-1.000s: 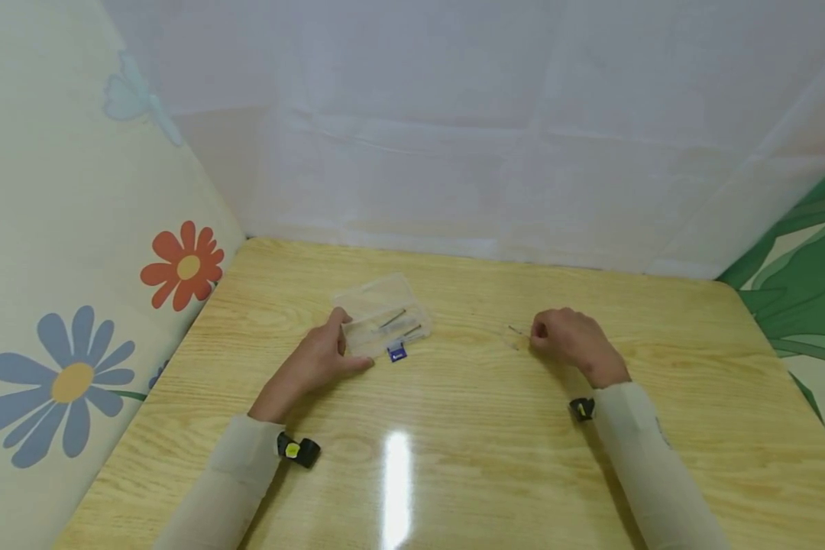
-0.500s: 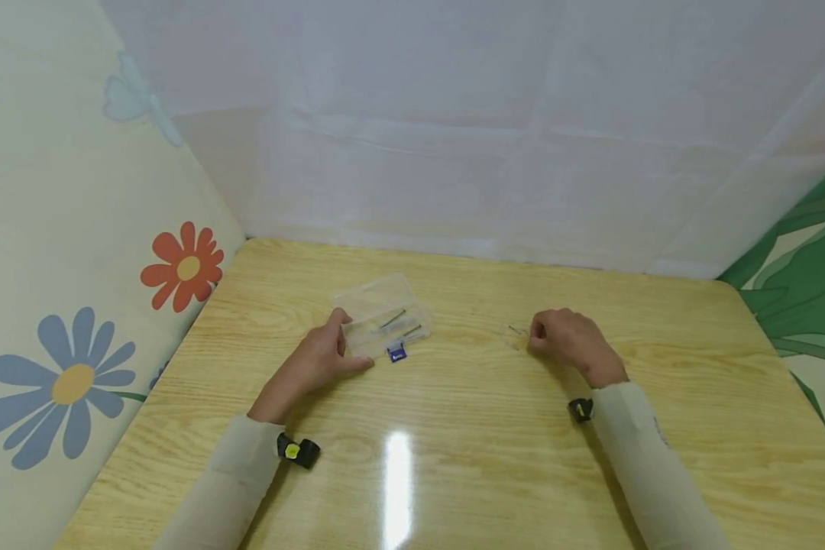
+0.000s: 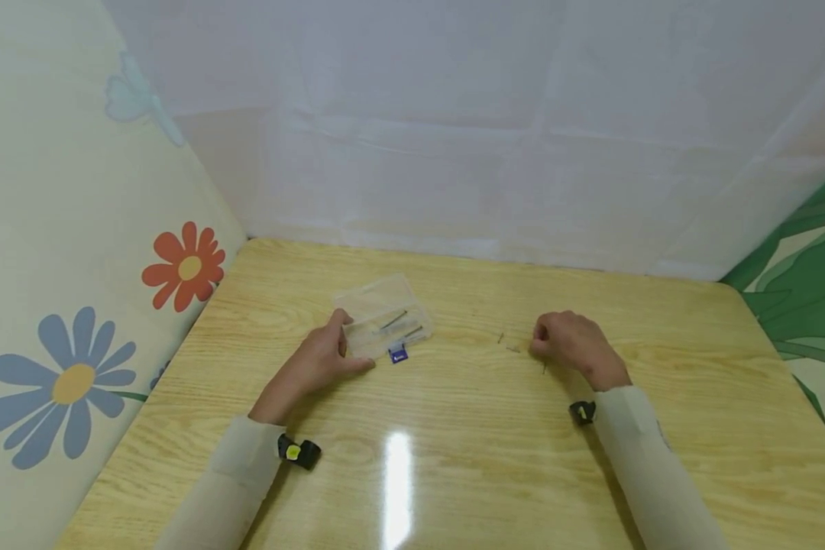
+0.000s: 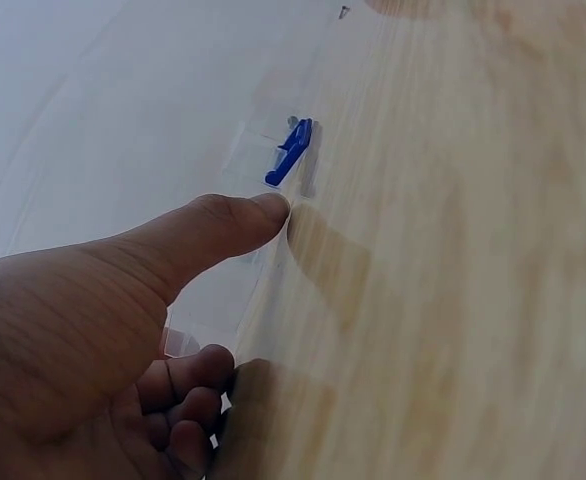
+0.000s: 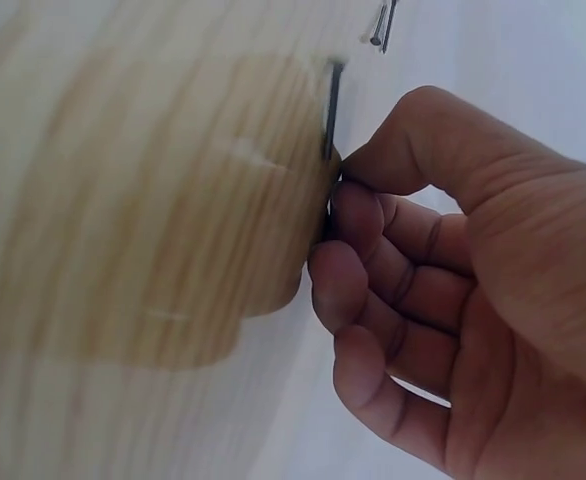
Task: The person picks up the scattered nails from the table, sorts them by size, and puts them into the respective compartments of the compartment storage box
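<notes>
On the left of the table lies a clear plastic box [image 3: 367,336], lid [image 3: 371,296] folded back. Inside are a long nail [image 3: 393,319] and other thin metal pieces [image 3: 412,331]. A blue latch [image 3: 398,354] is on its near edge, and the latch [image 4: 290,155] also shows in the left wrist view. My left hand [image 3: 319,354] grips the box's left end, thumb along the near side. My right hand [image 3: 571,344] pinches a nail [image 5: 333,105] between thumb and forefinger, low over the wood. Two loose nails [image 3: 500,338] lie left of that hand.
The wooden table [image 3: 454,443] meets a white cloth backdrop [image 3: 454,153] at its back edge. Flower-patterned panels [image 3: 76,252] stand on the left, and a green leaf print [image 3: 804,290] is on the right. Black camera mounts [image 3: 299,452] sit at both wrists.
Near my right hand the nails lie differently: one has shifted left, and a nail now sticks out below the fingers. The left hand and the box have stayed in place.
</notes>
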A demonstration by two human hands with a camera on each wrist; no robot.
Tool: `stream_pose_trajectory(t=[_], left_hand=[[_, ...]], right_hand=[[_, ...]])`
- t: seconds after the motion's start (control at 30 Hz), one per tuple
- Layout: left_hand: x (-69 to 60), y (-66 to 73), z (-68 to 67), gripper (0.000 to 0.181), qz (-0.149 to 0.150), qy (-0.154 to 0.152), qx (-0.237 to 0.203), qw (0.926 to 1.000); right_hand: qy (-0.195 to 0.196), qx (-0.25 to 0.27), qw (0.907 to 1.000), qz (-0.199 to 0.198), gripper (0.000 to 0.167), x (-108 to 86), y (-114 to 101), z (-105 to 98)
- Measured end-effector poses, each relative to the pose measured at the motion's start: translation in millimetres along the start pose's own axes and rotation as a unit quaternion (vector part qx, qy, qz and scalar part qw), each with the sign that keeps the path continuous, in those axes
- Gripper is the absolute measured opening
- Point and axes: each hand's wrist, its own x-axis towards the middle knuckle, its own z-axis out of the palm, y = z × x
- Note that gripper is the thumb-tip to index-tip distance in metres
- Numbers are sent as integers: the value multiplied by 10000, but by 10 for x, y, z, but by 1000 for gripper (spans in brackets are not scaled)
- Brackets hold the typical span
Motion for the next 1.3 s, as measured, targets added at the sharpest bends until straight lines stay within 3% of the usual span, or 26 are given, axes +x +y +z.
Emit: stream_pose_trajectory(t=[0.23, 0.7, 0.97, 1.3], left_hand=[[-5, 12, 1, 67, 94, 87, 52, 9999], [-3, -12, 19, 71, 21, 68, 131, 9999], [-16, 6, 19, 69, 25, 76, 36, 10000], [-8, 25, 16, 70, 38, 73, 57, 10000]], right_hand=[[142, 174, 9997, -98, 4, -48, -3, -5], [-159, 300, 9993, 144, 10, -194, 85, -118], [-101, 186, 9997, 77, 9, -309, 124, -155], [-329, 248, 9989, 212, 5, -478, 131, -181]])
